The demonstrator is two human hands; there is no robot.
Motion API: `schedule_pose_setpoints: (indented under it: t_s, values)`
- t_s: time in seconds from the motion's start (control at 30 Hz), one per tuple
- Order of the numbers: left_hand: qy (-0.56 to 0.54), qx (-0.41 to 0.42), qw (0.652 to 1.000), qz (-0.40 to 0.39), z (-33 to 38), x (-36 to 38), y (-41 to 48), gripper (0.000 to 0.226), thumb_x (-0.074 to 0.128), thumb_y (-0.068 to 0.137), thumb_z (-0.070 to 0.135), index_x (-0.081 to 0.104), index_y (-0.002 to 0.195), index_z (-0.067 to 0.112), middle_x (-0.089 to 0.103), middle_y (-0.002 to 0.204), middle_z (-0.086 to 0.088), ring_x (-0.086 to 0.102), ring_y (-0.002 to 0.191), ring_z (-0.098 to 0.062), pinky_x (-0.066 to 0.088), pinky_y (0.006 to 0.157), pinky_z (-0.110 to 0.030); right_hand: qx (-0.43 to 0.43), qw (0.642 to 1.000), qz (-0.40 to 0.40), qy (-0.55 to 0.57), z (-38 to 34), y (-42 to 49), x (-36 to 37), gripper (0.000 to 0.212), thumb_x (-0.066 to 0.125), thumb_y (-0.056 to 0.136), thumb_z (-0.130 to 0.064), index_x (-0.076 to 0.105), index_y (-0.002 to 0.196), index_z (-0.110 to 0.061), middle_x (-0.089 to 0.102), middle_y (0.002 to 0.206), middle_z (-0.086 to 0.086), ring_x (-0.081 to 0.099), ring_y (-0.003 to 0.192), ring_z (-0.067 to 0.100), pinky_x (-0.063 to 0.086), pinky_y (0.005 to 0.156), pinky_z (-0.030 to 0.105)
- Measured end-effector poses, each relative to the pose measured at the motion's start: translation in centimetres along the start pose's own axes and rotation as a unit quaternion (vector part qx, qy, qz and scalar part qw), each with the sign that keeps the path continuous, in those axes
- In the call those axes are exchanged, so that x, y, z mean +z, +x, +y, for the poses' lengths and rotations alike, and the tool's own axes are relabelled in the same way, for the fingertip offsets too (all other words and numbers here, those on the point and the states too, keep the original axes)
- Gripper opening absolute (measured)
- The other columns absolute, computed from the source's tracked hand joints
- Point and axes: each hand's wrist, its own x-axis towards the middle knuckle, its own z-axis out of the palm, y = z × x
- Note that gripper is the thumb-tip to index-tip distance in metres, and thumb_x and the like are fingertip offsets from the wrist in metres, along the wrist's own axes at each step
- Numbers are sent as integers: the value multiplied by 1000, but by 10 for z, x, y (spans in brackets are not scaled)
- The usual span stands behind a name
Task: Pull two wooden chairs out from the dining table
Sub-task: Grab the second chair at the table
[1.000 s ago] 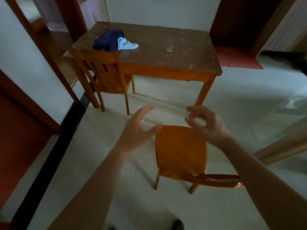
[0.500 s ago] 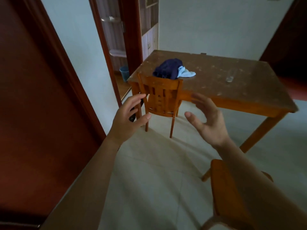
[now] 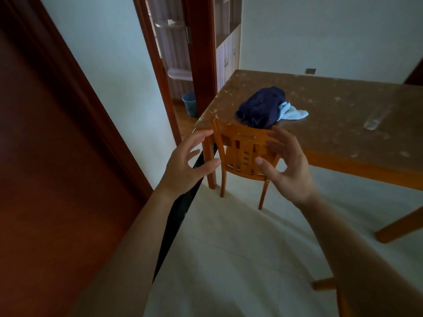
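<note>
Beyond doorway, blue bin (image 3: 189,107), contents unseen

We see dim, cool indoor light; pale tiled floor (image 3: 240,248) brightest, soft shadows beneath brown speckled wooden table (image 3: 332,115). Dark red-brown door panel (image 3: 45,179) at left nearly black. Door frames bow from wide-angle distortion. Forearms near bottom edge soft, slightly blurred.

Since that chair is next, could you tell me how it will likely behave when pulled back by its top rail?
The chair looks like solid wood, so probably stiff and fairly heavy. Its legs stand on smooth floor tiles, so it should slide. Pulled high, it might tip backward slightly.
</note>
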Motion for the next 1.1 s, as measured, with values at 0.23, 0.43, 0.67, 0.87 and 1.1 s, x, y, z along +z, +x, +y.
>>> schedule_pose_setpoints:
  t_s: [0.23,0.43,0.67,0.87,1.1]
  values:
    - [-57,-14,998,-38,-84,-1,116,56,79,90,38,52,140,40,54,152,14,52,135,5,49,97,-11,17,999,31,-19,59,105,34,85,76,84,-60,36,152,-29,57,147,-2,58,133,15,53,107,51]
    - [-108,-16,989,-100,-153,-6,217,62,80,86,40,53,142,38,57,148,14,53,139,-8,48,108,-30,58,994,63,-64,96,181,69,91,72,82,-66,34,154,-24,56,147,3,58,132,15,52,108,48]
    - [-45,5,982,-184,-205,16,322,67,85,79,45,56,139,37,57,141,20,51,135,0,45,112,-33,115,983,85,-118,143,247,76,100,68,75,-76,34,153,-23,56,147,3,59,132,19,55,104,50]
    - [182,-11,925,-334,-269,71,380,101,87,69,61,35,152,38,43,159,-2,40,145,-27,36,118,-56,178,955,14,-238,231,294,72,99,76,70,-65,39,151,-24,50,150,6,46,138,26,42,112,45]
    - [325,-38,820,-469,-322,161,394,73,79,78,51,51,143,33,63,133,0,63,121,-28,50,99,-44,238,868,-215,-379,322,333,89,63,72,84,-47,51,139,-26,49,138,2,53,125,28,47,105,44]
